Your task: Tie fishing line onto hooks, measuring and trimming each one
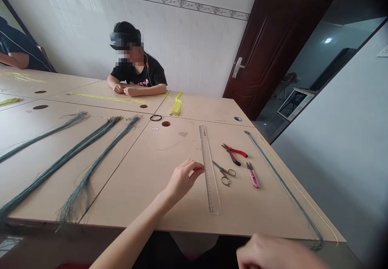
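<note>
Left fingers (196, 166) pinched together beside the ruler (210, 180), right fingers (246, 257) were unreadable, and bundled cords (60, 164) lay at ten o'clock.

The tan table (136, 180) bears cords (60, 163), ruler (209, 172), scissors (225, 172), pliers (233, 152) and snips (252, 175).

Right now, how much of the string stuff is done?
Three blue-green thread bundles lie gathered on the left, maybe done. The left hand pinches at the ruler; anything held is too small to see. The thinner bundle on the right may be left.
</note>
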Motion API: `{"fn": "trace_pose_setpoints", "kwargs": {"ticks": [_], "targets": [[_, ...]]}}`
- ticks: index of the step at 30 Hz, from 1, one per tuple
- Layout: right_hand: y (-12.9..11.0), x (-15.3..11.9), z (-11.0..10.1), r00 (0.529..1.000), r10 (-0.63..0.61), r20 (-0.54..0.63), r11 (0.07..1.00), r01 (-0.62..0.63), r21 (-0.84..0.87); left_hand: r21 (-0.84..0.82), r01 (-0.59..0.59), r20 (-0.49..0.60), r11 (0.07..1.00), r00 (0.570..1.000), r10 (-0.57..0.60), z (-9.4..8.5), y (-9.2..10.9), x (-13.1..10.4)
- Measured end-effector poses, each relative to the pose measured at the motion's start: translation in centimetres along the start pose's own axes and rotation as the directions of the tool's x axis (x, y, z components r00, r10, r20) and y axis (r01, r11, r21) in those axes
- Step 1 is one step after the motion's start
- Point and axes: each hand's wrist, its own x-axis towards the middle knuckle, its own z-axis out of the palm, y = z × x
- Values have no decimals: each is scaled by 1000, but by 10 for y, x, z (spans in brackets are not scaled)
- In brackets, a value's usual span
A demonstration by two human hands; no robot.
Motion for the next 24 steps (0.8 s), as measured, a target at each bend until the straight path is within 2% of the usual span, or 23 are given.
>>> {"fn": "trace_pose_setpoints", "kwargs": {"ticks": [1,3,4,7,9,11,13,16,19,24], "targets": [[2,3,-14,996,-45,-74,998,49,48,-19,7,20,1000,1000,-7,0,2,4],[3,14,-44,957,-125,-261,980,160,117,-62,26,74,998,997,-22,2,7,15],[4,23,-59,919,-142,-367,971,202,131,-84,38,103,996,994,-29,3,9,22],[7,60,-92,753,-138,-643,937,310,162,-147,82,171,986,984,-56,9,11,40],[12,87,-99,652,-137,-745,910,380,165,-183,126,167,975,981,-95,12,8,45],[18,108,-96,588,-141,-796,884,437,166,-220,177,133,959,980,-150,14,3,43],[24,119,-86,571,-149,-807,865,471,174,-261,225,113,939,973,-201,15,-2,36],[31,118,-70,612,-175,-771,848,492,198,-331,287,145,899,957,-252,17,-5,26],[29,107,-65,648,-207,-733,834,509,215,-400,347,191,848,937,-293,19,-4,22],[22,101,-65,614,-219,-758,812,545,207,-481,392,205,785,920,-333,19,-1,23]]}}
